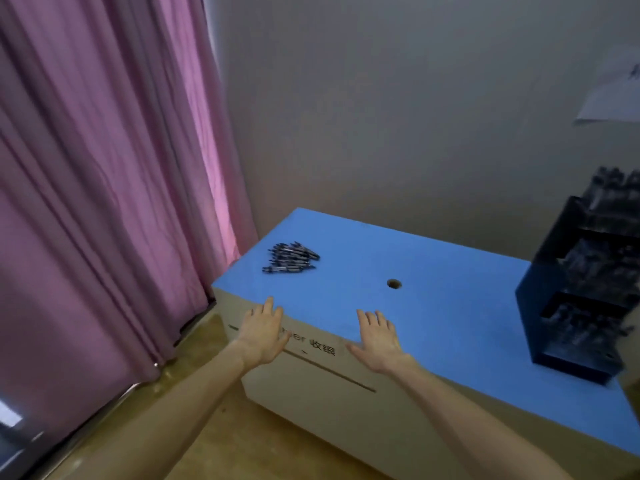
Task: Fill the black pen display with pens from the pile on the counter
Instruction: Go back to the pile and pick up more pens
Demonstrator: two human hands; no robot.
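A pile of dark pens (290,258) lies at the far left end of the blue counter top (450,299). The black tiered pen display (585,289) stands at the right end, blurred, with several pens in its tiers. My left hand (265,332) hovers at the counter's near edge with straight fingers, holding nothing, below the pile. My right hand (379,339) is stretched flat over the near edge too, empty, between the pile and the display.
A round cable hole (393,284) sits in the middle of the counter top. A pink curtain (104,185) hangs at the left beside the counter. The counter's beige front (329,386) bears printed letters. A sheet of paper (613,95) hangs on the wall.
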